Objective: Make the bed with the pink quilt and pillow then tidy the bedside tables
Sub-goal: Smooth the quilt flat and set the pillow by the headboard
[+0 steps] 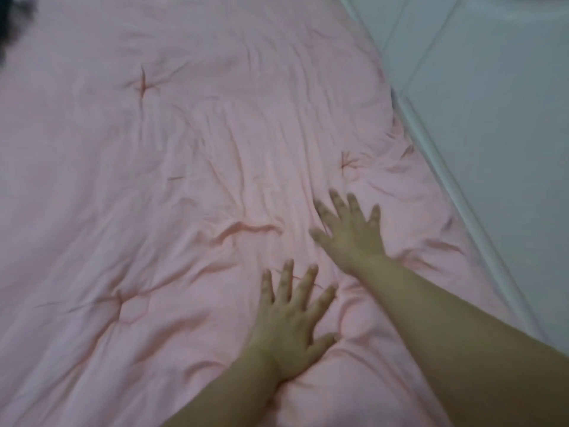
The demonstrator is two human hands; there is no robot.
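Observation:
The pink quilt lies spread over the bed and fills most of the view, wrinkled, with stitched tufts. My left hand presses flat on it near the lower middle, fingers spread and straight. My right hand lies flat on the quilt a little farther away and to the right, fingers also spread. Both hands hold nothing. No pillow is in view.
Along the right side runs the quilt's edge, with a pale grey-white panelled surface beyond it. A dark blurred shape sits at the top left corner.

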